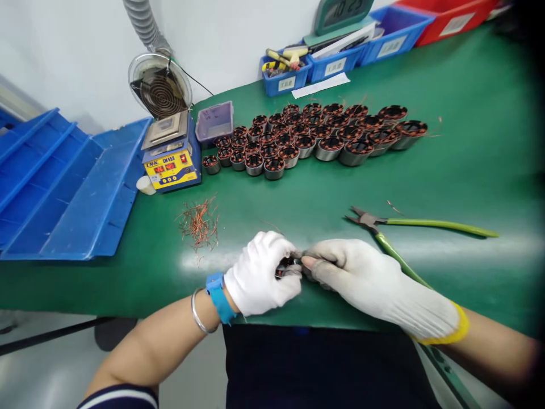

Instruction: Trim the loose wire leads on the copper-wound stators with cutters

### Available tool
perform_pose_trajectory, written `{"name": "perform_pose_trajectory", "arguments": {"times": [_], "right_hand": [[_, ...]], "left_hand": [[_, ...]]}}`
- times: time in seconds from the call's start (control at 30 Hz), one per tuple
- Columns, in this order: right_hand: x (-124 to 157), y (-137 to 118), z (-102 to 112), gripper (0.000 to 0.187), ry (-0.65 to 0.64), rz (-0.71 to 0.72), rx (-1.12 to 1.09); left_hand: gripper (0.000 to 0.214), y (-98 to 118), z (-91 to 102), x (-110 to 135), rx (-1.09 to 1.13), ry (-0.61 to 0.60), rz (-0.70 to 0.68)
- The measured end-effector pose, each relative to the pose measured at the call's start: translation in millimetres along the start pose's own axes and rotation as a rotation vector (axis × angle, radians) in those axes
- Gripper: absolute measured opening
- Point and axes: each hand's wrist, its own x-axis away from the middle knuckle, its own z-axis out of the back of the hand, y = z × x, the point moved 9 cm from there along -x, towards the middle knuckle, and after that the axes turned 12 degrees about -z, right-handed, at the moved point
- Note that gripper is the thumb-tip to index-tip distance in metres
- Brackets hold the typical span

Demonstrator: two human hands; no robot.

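Note:
My gloved left hand is closed around a small motor stator, a ring with dark insides and bits of copper winding; my fingers cover most of it. At the stator's right side my gloved right hand is closed in a pinch, its thumb tip bare. What lies between those fingertips is hidden. Green-handled cutting pliers rest on the bench with their jaws apart, just beyond my right hand, which partly overlaps the lower handle. Left of my hands lies a loose pile of copper wire clippings.
Several rows of wound stators stand across the green bench. A yellow-and-blue solder pot unit, a grey-purple bin and blue trays are at the left. Tool boxes line the back.

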Motion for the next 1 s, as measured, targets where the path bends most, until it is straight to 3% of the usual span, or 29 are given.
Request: {"name": "perform_pose_trajectory", "arguments": {"times": [0.1, 0.23, 0.33, 0.47, 0.6, 0.73, 0.8, 0.87, 0.93, 1.0], "right_hand": [[1, 6, 1, 0.049, -0.062, -0.021, -0.114], [0, 6, -9, 0.053, -0.362, -0.020, -0.402], [-3, 6, -15, 0.052, -0.474, -0.058, -0.406], [-6, 5, -20, 0.048, -0.450, -0.118, -0.331], [-5, 3, -20, 0.051, -0.357, -0.077, -0.323], [2, 4, -15, 0.048, -0.188, 0.015, -0.262], [9, 2, -12, 0.047, -0.123, 0.061, -0.254], [17, -2, -10, 0.047, -0.089, 0.105, -0.267], [27, -8, -6, 0.047, -0.060, 0.143, -0.297], [34, -10, -5, 0.048, -0.062, 0.147, -0.370]], "left_hand": [[0.015, 1, -2.1, 1, -0.022, 0.021, -0.014], [0.013, 3, -3.2, 2, -0.076, 0.055, -0.044], [0.012, 4, -4.9, 3, -0.109, 0.057, -0.060], [0.013, 5, -5.5, 1, -0.149, 0.026, -0.052], [0.021, 9, 0.4, 3, -0.070, 0.025, -0.019], [0.075, 2, 5.9, 9, 0.201, 0.068, 0.024], [0.076, -14, 9.2, 12, 0.413, 0.118, 0.119], [0.062, -30, 7.8, 14, 0.669, 0.122, 0.255], [0.062, -31, -4.3, 16, 0.916, -0.046, 0.383], [0.063, -18, -16.8, 23, 1.078, -0.292, 0.489]]}}
